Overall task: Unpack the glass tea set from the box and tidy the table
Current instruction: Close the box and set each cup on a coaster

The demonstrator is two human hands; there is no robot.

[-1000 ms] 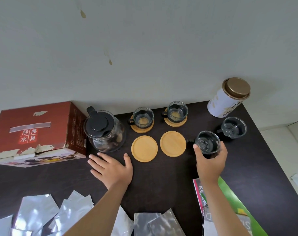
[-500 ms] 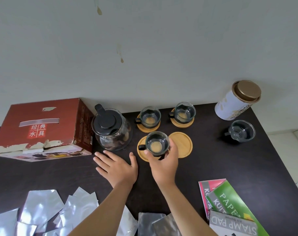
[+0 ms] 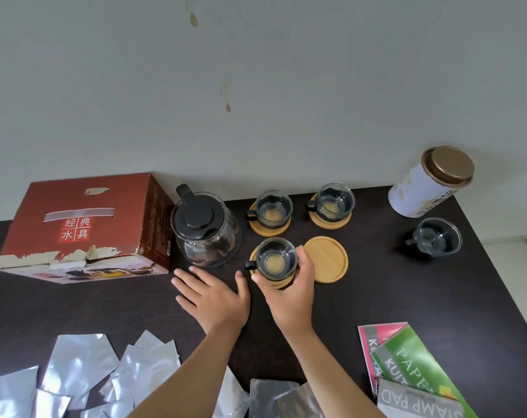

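My right hand [image 3: 289, 289] grips a glass cup [image 3: 276, 259] with a black handle, set on a wooden coaster whose edge shows under it. My left hand [image 3: 215, 294] lies flat on the dark table [image 3: 407, 297] just in front of the glass teapot [image 3: 205, 229] with its black lid. Two more cups [image 3: 273, 208] [image 3: 334, 200] stand on coasters behind. A bare wooden coaster [image 3: 327, 257] lies right of the held cup. A fourth cup [image 3: 437, 236] stands alone on the table at the right. The red box [image 3: 84, 227] lies at the left.
A white tin with a gold lid [image 3: 428, 182] stands at the back right corner. Several silver foil pouches [image 3: 81, 369] lie along the near left edge. Paper packs and a stamp pad [image 3: 407, 372] lie at the near right. The wall runs behind the table.
My right hand carried the cup from the right side of the table to the front left coaster and has lowered it there. The left hand has stayed flat.
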